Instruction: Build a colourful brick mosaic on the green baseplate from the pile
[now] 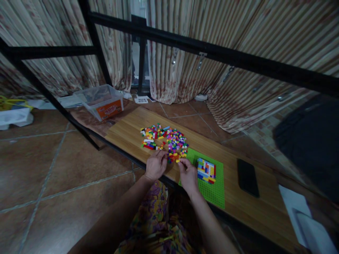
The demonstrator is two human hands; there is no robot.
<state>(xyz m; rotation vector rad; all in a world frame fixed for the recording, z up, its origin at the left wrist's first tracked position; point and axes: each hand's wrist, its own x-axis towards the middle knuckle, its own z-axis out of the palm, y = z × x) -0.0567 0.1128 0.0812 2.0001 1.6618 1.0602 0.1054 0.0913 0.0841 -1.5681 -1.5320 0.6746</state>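
Observation:
Loose toy bricks in many colours lie in a spread-out pile (176, 139) on the wooden bench top. My right hand (188, 173) pinches a small yellow brick (177, 161) between thumb and finger, at the near edge of the pile. Beside it, my left hand (156, 164) rests at the pile's near-left side with its fingers curled together; whatever they hold is hidden. To the right lies a green baseplate (218, 197), bearing a block of built-up bricks (206, 170) in white, blue, yellow and red. My right wrist passes over the baseplate's left part.
A black phone (248, 177) lies on the wooden bench (267, 201) right of the baseplate. Behind the bench's left end stands a clear plastic box (102, 102) with an orange label. A black metal frame (185, 38) crosses above, before striped curtains (182, 74).

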